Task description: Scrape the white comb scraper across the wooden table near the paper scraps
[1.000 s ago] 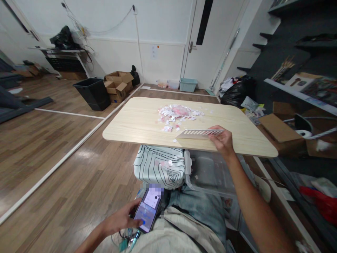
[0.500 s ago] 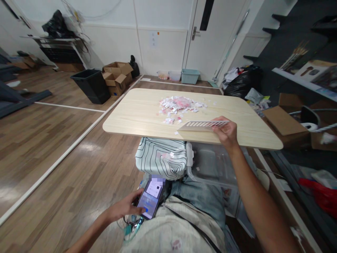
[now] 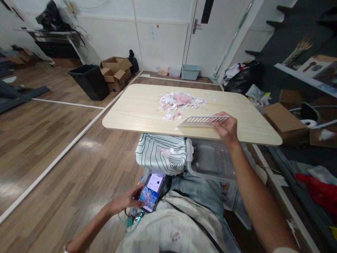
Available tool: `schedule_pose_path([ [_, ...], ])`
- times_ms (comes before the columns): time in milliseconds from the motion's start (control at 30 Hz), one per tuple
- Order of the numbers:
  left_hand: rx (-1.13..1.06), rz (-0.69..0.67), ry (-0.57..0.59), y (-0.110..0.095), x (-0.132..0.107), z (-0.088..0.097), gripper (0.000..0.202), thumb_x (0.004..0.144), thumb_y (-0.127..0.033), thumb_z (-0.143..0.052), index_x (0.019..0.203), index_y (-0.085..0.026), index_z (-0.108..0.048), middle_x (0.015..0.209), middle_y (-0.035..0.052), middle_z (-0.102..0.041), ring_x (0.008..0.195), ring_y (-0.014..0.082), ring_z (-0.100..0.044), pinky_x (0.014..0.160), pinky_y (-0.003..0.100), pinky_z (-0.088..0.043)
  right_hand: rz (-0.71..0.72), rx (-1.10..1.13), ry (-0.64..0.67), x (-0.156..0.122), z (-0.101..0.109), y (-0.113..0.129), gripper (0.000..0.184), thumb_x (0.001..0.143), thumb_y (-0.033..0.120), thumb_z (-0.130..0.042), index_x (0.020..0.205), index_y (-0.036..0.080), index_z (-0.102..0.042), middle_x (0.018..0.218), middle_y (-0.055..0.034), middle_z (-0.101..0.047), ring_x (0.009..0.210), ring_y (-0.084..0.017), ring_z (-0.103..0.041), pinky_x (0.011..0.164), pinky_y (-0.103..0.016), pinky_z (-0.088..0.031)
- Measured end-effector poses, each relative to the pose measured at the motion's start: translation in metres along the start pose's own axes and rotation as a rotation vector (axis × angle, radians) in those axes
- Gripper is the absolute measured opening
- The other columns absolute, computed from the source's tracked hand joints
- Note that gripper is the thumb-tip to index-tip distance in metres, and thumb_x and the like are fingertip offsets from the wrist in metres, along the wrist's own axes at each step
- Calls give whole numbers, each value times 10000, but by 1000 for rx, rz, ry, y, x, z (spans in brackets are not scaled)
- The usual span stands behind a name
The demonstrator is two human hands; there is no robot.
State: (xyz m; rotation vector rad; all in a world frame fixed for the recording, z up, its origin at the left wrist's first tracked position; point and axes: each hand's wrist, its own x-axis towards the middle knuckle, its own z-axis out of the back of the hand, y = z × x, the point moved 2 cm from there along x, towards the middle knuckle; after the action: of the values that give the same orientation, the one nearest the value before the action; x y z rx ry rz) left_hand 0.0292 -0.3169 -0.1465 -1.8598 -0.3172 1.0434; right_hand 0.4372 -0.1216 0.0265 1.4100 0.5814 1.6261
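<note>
My left hand (image 3: 128, 201) is closed on a smartphone (image 3: 152, 193) at my lap, its thumb on the lower part of the lit screen. Over the near right part of the table (image 3: 129, 112), my right hand (image 3: 228, 129) grips a thin, pale flat panel with a row of slanted slots (image 3: 198, 121). The panel stands tilted, its lower left corner close to the tabletop. Beyond it lies a heap of small white and pink paper-like scraps (image 3: 181, 100). A few scraps are spread nearer to me, one (image 3: 176, 129) just by the panel's corner.
Below the table's near edge are a patterned pale cushion-like item (image 3: 160, 154) and a clear plastic bin (image 3: 210, 160). Keys on a teal strap (image 3: 134, 221) hang by the phone. A black bin (image 3: 91, 82) and cardboard boxes (image 3: 117, 72) stand back left; an open carton (image 3: 285, 116) is at right.
The phone's screen now shows a colourful picture in its lower half. My view has shifted slightly. Both hands keep their grips, and the heap looks the same.
</note>
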Motion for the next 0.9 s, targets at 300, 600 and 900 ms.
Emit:
schedule_pose_path([
  [300,-22,-11,7,13,3,8,842,718,-277,-804,1519,-221,-554,1449,88,-697,1369,394,-572,1211,500,-397,28,20,15,0,1,-3,196,724,363,-811,800,239,-680,736,-38,-676,761,-242,-683,732,-382,-568],
  [600,31,-65,-9,15,6,5,829,777,-389,-860,1526,-218,-547,1431,116,-698,1306,360,-621,1155,482,-462,32,20,15,1,2,-5,190,724,357,-813,791,234,-685,744,-38,-674,722,-219,-654,729,-378,-571],
  [900,89,-86,-3,11,8,2,751,810,-446,-880,1458,-203,-591,1304,102,-758,1214,331,-673,1123,441,-498,19,18,19,0,1,-4,200,705,364,-812,792,240,-681,738,-35,-689,725,-225,-656,765,-394,-589],
])
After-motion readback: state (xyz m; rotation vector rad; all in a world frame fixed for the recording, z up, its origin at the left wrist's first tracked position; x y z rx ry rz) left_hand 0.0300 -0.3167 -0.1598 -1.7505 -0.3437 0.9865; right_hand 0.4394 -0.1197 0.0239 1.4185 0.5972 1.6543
